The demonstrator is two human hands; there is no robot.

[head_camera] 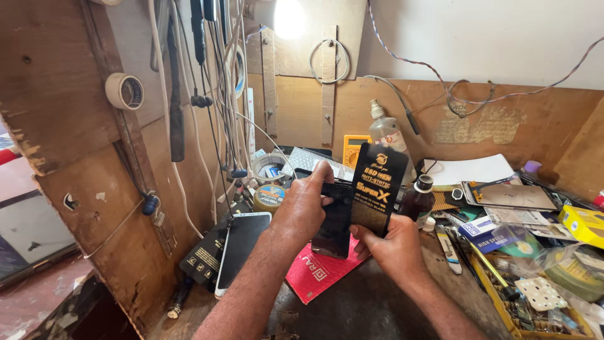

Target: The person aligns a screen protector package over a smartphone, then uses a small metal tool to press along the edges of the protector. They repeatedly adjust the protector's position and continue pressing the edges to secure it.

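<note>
Two hands meet over the middle of a cluttered workbench [352,308]. The left hand [304,204] wraps its fingers round the upper part of a dark phone [333,223], thumb on the near face, so it is clamped on the phone. The right hand [393,249] grips the lower edge of a tall black packet [377,189] with gold lettering, held upright just beside and partly in front of the phone.

Under the hands lies one red flat packet [318,274] with pale print. At the left, one black packet [202,257] with small gold marks leans on the wooden side wall, with a second phone [242,249], white-edged, resting against it. At the far right sits one yellow box [585,223], and a blue-and-white card [494,234] lies nearer the middle.

Two bottles stand behind the hands: one clear plastic bottle [387,129] with a red-and-white label, one small brown bottle [417,198] with a black cap. One yellow meter [353,150] leans at the back, and one roll of tape [124,91] hangs on the left panel.

The bench top is dark and worn, backed by plywood boards and a pale wall, with many cables [214,94] hanging at the left under a bright lamp [288,17].
</note>
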